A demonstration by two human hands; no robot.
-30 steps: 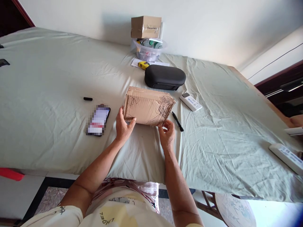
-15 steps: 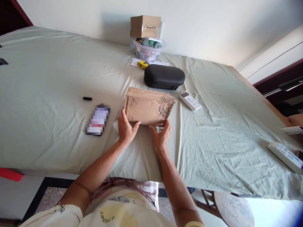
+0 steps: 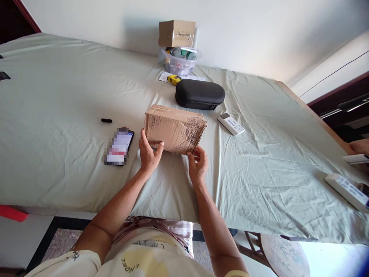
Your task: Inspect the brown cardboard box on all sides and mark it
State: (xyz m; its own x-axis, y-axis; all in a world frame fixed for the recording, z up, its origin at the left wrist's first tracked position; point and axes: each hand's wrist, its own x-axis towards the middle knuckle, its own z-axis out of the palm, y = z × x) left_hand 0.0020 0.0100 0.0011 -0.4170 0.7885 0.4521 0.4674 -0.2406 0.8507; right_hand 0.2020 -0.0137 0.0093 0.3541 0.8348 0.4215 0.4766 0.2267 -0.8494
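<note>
Our left hand (image 3: 149, 154) gripped the near left corner of a scribbled carton (image 3: 173, 129), its thumb laid along the near edge and its fingers pressed against the left side. Our right hand (image 3: 197, 163) was closed on the near right corner, thumb at the edge and fingers curled by the side, their tips partly hidden. The carton lay between our two hands, in front of us over the pale green cloth (image 3: 259, 173), turned slightly askew; whether its underside rested flat we could not tell. Dark looping pen lines covered its right end, with a few more at the left, and its cardboard looked creased.

Just left of our left hand we had a phone (image 3: 120, 148) with a lit, blurred-out screen, and beyond it a small black cylinder (image 3: 106, 120). To the right of the carton sat a white device (image 3: 231, 124) with a dark end and printed lettering. Behind the carton, apart from it, lay a long black case (image 3: 200, 94) with rounded ends; a yellow tape measure (image 3: 174, 79) stood close by its far side, on white paper (image 3: 165, 76).

Farther back, near the wall (image 3: 245, 34), we saw a clear plastic tub (image 3: 181, 68) full of odds and ends, with a plain brown box (image 3: 177, 34) above it. Off at our far right, another white device (image 3: 347, 191) lay near the table's edge.
</note>
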